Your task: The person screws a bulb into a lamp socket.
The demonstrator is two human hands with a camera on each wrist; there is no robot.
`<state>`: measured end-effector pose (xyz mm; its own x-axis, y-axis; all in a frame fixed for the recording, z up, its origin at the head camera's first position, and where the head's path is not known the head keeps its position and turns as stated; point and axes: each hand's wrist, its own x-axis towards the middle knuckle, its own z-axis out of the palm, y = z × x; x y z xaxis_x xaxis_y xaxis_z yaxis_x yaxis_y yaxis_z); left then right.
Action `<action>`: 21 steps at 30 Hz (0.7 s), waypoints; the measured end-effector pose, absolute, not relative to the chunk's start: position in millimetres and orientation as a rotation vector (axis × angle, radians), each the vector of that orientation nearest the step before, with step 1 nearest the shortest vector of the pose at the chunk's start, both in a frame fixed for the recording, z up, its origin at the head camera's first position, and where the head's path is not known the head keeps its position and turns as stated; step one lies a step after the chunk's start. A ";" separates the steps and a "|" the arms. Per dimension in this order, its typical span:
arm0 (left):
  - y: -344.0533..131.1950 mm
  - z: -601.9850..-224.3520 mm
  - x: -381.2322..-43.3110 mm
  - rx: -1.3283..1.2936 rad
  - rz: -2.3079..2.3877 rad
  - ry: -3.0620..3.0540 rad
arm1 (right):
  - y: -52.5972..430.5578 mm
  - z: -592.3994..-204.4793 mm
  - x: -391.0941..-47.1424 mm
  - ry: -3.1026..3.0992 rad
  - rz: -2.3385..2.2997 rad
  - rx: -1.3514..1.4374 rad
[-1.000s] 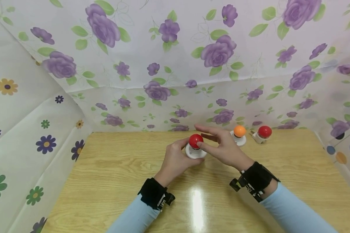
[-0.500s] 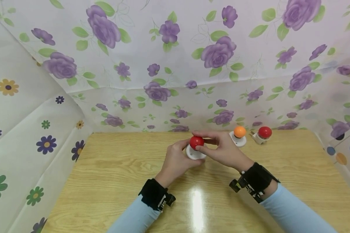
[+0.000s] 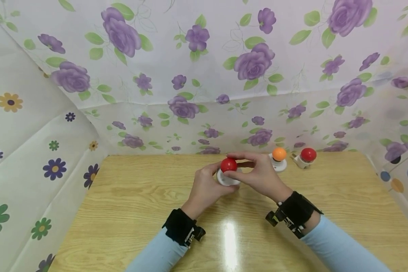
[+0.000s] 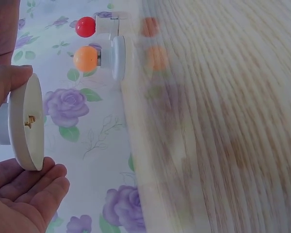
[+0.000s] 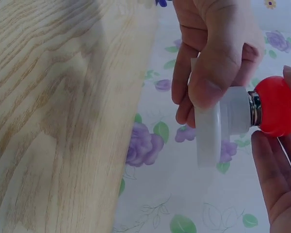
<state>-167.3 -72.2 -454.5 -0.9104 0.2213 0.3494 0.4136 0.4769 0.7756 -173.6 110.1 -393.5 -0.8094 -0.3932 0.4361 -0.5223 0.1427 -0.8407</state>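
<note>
My left hand (image 3: pixel 207 187) grips a round white lamp holder (image 3: pixel 227 180) by the rim of its base. In the left wrist view the hollow underside of the lamp holder (image 4: pixel 26 124) shows, with small brass parts inside. Thumb and fingers of my right hand (image 3: pixel 263 172) pinch a red light bulb (image 3: pixel 229 165) seated at the top of the holder. Seen from the right wrist, part of the bulb's metal base (image 5: pixel 255 108) shows between the red bulb (image 5: pixel 277 108) and the holder's neck. Both hands hold these things raised above the table.
Behind and to the right, an orange bulb (image 3: pixel 279 153) sits in a white round holder (image 3: pixel 279 166). Beside it, a red bulb (image 3: pixel 308 154) sits in a white plug-in socket (image 3: pixel 303 163). The wooden table (image 3: pixel 139 211) meets a flowered cloth wall (image 3: pixel 149 124) at its far edge.
My right fingers, raised off the red bulb at first with the thumb at it, have come down and now pinch it. The left hand keeps its hold on the lamp holder, nearly still.
</note>
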 end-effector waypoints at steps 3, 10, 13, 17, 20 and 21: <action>-72.8 -454.4 -167.3 -0.550 -1.402 -2.514 | 111.7 -401.9 -178.6 -2.299 1.709 0.933; -73.3 -453.1 -167.5 -0.556 -1.372 -2.510 | 119.6 -399.0 -182.0 -2.317 1.709 1.008; -72.8 -453.0 -167.6 -0.564 -1.363 -2.517 | 120.0 -387.1 -177.2 -2.335 1.755 1.065; -72.3 -453.3 -167.5 -0.574 -1.365 -2.525 | 119.1 -374.7 -170.9 -2.407 1.766 1.097; -72.1 -454.1 -167.1 -0.569 -1.371 -2.533 | 118.6 -372.0 -168.6 -2.435 1.766 1.085; -72.1 -454.6 -167.0 -0.567 -1.373 -2.536 | 118.5 -372.0 -168.3 -2.433 1.771 1.081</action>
